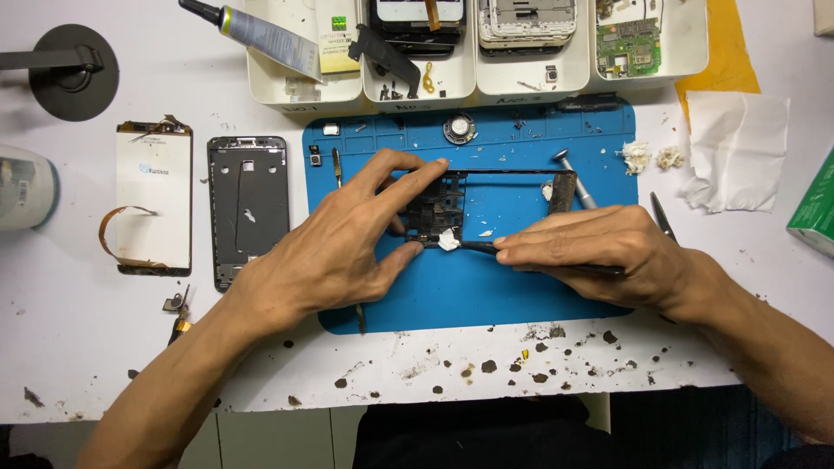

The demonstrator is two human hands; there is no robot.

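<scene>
I observe the left hand [334,247] at frame centre, its fingers [415,178] spread a little and clamped on a black phone frame [512,174] that lies on the blue work mat [486,287]; thumb below, forefinger on the top edge. The right hand [599,252], centre right, has its fingers [521,254] pinched together on a thin black tool [473,247], whose tip meets a small white wad [448,241] against the lower edge of the phone frame. A screwdriver [573,178] lies just beyond the frame's right end.

Surface: a white tabletop [87,347], stained and flecked with dark debris along its near edge. At the left of the picture, a white screen panel [155,200] with a curled orange ribbon lies beside a dark phone chassis [248,204]; the two are apart from each other. Across the top of the picture stand white parts trays [300,91] holding phone shells, a green circuit board [628,43] and small parts; a glue tube [261,33] rests over the left tray. A round black stand base [74,74] sits at upper left. At right lie a white tissue [738,148] and the corner of a green box [817,213].

Room for moving: the mat's lower half is bare below the hands. The near tabletop edge runs just behind both wrists. The mat's left border lies near the dark chassis.
</scene>
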